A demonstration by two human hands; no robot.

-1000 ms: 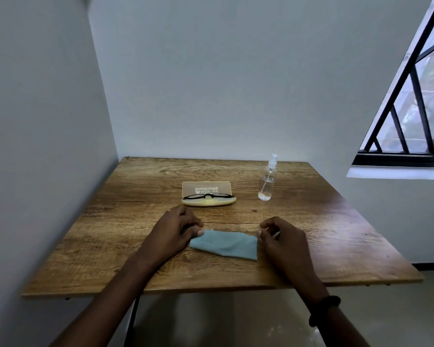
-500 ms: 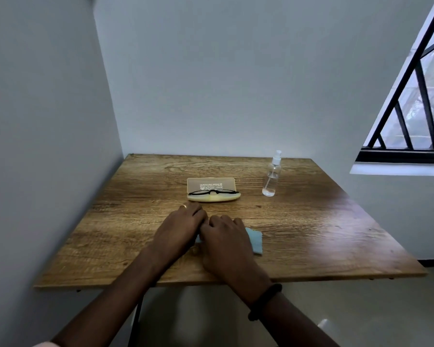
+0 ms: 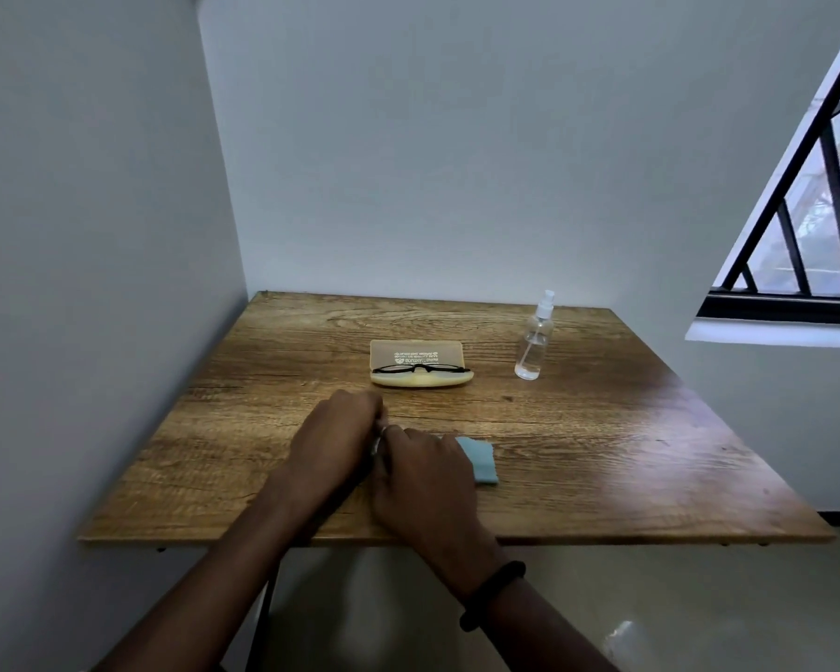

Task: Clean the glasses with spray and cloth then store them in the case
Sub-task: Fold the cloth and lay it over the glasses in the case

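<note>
While both hands meet over the cloth: nothing else on the table is being touched.
Landmark: the open glasses case (image 3: 420, 363), pale yellow, lies flat near the middle of the wooden table (image 3: 626, 453).
Glasses: black-framed glasses (image 3: 420, 368) rest folded in the case's front tray, lenses facing the wearer.
Spray bottle: a clear spray bottle (image 3: 534, 339) stands upright to the right of the case, apart from it.
Cloth: a light blue cloth (image 3: 478, 460) lies flat on the table in front of the case, toward the near edge; only its right end shows.
Left hand: the left hand (image 3: 338, 441) is curled, knuckles up, fingertips at the cloth's left end; whether it pinches the fabric is hidden.
Right hand: the right hand (image 3: 423, 470) lies palm down over most of the cloth, pressing it flat, touching the left hand.
Handling, cloth: likely light, soft and limp; best lifted by a pinched edge or corner.
Handling, glasses: likely light and fragile; take them by the frame or temples, not the lenses.
Handling, bottle: probably light and smooth; grip its body.
</note>
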